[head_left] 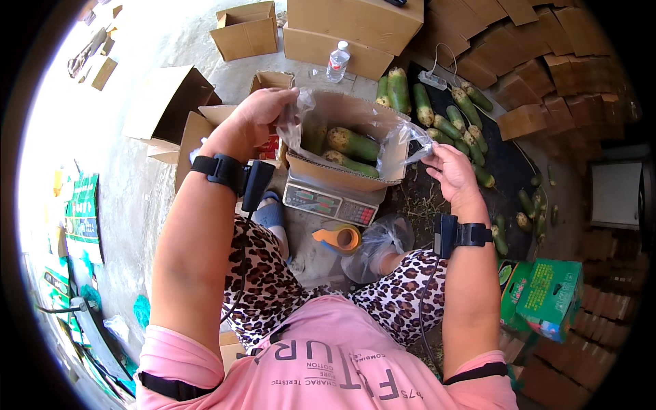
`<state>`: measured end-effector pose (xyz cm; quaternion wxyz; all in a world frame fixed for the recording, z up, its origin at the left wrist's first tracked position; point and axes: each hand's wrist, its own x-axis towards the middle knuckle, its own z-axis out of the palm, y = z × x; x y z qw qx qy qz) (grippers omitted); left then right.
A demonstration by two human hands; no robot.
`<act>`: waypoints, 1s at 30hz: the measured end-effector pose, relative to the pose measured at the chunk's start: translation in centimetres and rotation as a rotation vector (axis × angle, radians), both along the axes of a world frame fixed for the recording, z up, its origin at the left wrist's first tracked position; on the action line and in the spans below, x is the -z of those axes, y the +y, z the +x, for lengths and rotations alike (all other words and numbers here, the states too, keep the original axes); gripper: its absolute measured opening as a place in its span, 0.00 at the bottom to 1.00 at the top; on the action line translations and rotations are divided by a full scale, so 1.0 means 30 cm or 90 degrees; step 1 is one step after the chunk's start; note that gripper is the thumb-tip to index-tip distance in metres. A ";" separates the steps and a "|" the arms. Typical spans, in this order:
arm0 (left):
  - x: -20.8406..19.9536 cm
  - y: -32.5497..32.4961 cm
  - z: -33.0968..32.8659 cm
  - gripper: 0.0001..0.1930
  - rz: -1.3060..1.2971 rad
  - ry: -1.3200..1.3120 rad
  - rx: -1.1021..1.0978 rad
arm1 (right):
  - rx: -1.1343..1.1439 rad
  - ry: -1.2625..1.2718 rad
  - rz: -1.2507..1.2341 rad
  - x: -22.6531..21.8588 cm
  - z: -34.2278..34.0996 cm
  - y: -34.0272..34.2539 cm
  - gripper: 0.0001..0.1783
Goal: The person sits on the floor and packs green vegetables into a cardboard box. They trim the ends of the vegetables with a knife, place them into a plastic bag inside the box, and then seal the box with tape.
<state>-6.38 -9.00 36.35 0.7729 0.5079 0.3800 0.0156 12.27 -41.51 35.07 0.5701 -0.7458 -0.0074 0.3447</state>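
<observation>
A cardboard box (342, 176) rests on a digital scale (330, 200) in front of me. Long green radishes (353, 143) with pale brownish ends lie inside it, within a clear plastic bag (292, 130) that lines the box. My left hand (263, 113), at the box's far left corner, is closed on the bag's edge. At the right side my right hand (452, 169) pinches the opposite edge of the bag between thumb and fingers. The bag's mouth is spread between both hands, and its lower part is hidden inside the box.
More green radishes (447, 128) lie on a dark mat at the right. A water bottle (337, 61) stands beyond the box. An orange tape dispenser (339, 238) sits between my feet. Open cartons (246, 31) stand around; flattened cardboard (560, 89) is piled far right.
</observation>
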 end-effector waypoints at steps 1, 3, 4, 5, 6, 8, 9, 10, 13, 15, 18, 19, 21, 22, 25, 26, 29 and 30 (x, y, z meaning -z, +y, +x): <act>-0.033 -0.016 0.006 0.13 -0.011 -0.046 -0.036 | 0.022 0.043 0.052 0.008 -0.019 0.007 0.14; -0.095 -0.050 0.014 0.12 -0.060 -0.096 -0.088 | 0.051 0.134 0.166 0.003 -0.047 0.032 0.14; -0.117 -0.075 0.023 0.11 -0.041 -0.111 -0.077 | 0.059 0.186 0.229 -0.015 -0.054 0.057 0.13; -0.124 -0.114 0.035 0.11 -0.027 -0.123 -0.063 | 0.072 0.240 0.287 -0.013 -0.060 0.064 0.13; -0.129 -0.142 0.036 0.11 -0.009 -0.131 -0.052 | 0.088 0.246 0.393 0.007 -0.030 0.063 0.10; -0.105 -0.157 0.049 0.11 0.067 -0.121 -0.084 | 0.132 0.185 0.265 0.011 0.001 0.053 0.07; -0.112 -0.163 0.048 0.11 0.109 -0.124 -0.098 | 0.044 0.085 0.153 -0.012 -0.016 0.039 0.08; -0.096 -0.157 0.041 0.11 0.133 -0.112 -0.099 | -0.043 0.008 -0.002 -0.008 -0.010 0.021 0.10; -0.054 -0.118 0.039 0.11 0.209 -0.084 -0.097 | -0.336 0.020 -0.345 -0.071 -0.031 0.015 0.11; -0.044 -0.129 0.067 0.12 0.219 -0.117 -0.061 | -0.285 0.065 -0.163 -0.048 0.011 0.006 0.10; -0.058 -0.189 0.083 0.14 0.226 -0.124 0.039 | -0.083 0.130 0.152 -0.057 0.010 0.076 0.14; -0.072 -0.223 0.095 0.15 0.224 -0.123 0.082 | -0.081 0.157 0.209 -0.040 0.018 0.093 0.14; -0.085 -0.270 0.113 0.19 0.258 -0.102 0.145 | -0.084 0.186 0.287 -0.027 -0.010 0.147 0.15; -0.094 -0.292 0.117 0.20 0.276 -0.089 0.168 | -0.087 0.187 0.305 -0.029 -0.037 0.185 0.16; -0.086 -0.343 0.143 0.24 0.234 -0.159 0.199 | -0.117 0.156 0.282 -0.053 -0.073 0.234 0.19; -0.088 -0.332 0.144 0.26 0.396 -0.098 0.243 | -0.132 0.146 0.263 -0.051 -0.081 0.242 0.20; -0.098 -0.284 0.158 0.36 0.768 0.161 0.381 | -0.189 -0.091 -0.034 -0.081 -0.081 0.221 0.32; -0.103 -0.284 0.143 0.37 0.874 0.205 0.307 | -0.200 -0.170 -0.150 -0.101 -0.073 0.193 0.36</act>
